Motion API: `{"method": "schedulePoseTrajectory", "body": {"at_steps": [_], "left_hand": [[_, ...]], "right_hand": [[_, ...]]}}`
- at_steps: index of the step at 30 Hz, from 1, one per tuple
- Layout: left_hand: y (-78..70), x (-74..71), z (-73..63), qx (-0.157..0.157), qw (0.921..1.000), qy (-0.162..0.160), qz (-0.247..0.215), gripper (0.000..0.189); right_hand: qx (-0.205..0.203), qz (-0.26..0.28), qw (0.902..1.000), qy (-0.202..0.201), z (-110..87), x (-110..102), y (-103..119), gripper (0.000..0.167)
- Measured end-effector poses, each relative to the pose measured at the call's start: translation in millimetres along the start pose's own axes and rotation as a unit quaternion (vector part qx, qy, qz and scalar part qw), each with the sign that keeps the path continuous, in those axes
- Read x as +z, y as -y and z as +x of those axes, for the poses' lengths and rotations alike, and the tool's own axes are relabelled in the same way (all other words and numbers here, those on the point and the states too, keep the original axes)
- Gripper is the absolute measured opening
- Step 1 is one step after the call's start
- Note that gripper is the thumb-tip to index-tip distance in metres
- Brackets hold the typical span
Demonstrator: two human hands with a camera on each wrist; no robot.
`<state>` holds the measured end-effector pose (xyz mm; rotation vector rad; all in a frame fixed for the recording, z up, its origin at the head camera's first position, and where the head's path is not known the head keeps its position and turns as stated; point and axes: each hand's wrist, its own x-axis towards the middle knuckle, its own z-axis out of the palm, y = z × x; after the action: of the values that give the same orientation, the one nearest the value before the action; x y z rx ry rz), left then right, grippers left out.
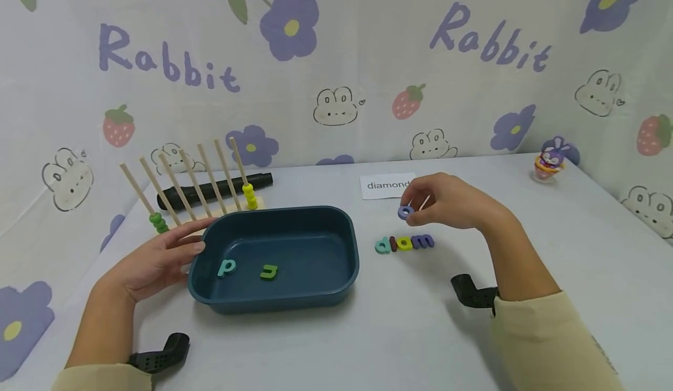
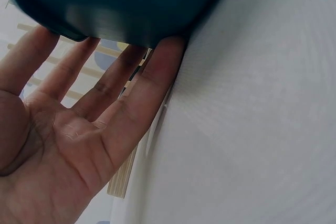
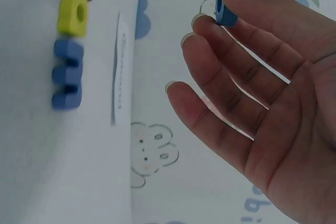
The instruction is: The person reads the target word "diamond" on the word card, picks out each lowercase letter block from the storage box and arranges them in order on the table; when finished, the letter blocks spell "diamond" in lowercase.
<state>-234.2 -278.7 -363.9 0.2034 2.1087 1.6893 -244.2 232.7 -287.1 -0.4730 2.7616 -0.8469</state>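
My right hand [image 1: 451, 201] pinches a small blue-purple ring-shaped letter [image 1: 405, 212] between thumb and fingertips, above the table. In the right wrist view the blue letter [image 3: 226, 4] sits at the thumb tip, the other fingers spread. Below that hand lies a row of letters: a teal d [image 1: 382, 245], a dark red bar-shaped letter [image 1: 393, 244], a yellow round letter [image 1: 404, 243] and a purple m [image 1: 423, 241]. My left hand [image 1: 152, 262] touches the left end of a dark teal tray [image 1: 273, 305], fingers fairly straight in the left wrist view. Inside are a teal p [image 1: 226, 267] and a green letter [image 1: 269, 272].
A white card [image 1: 381, 186] printed "diamond" lies behind the letters, partly covered by the right hand. Behind the tray stands a rack of wooden rods [image 1: 190, 183] with green and yellow beads, near a black tube [image 1: 260, 180]. A purple rabbit figurine [image 1: 551, 158] stands far right.
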Motion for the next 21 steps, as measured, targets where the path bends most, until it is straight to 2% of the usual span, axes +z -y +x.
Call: {"method": "schedulePoseTrajectory", "body": {"at_steps": [13, 21], "left_hand": [[1.0, 0.0, -0.3, -0.002, 1.0000, -0.002, -0.001, 0.060], [2.5, -0.4, 0.6, -0.001, 1.0000, 0.000, 0.002, 0.059]], "right_hand": [[0.052, -0.025, 0.9982, 0.019, -15.1, -8, -33, 0.029], [0.093, -0.001, 0.9945, 0.049, -17.3, -9, -54, 0.031]]}}
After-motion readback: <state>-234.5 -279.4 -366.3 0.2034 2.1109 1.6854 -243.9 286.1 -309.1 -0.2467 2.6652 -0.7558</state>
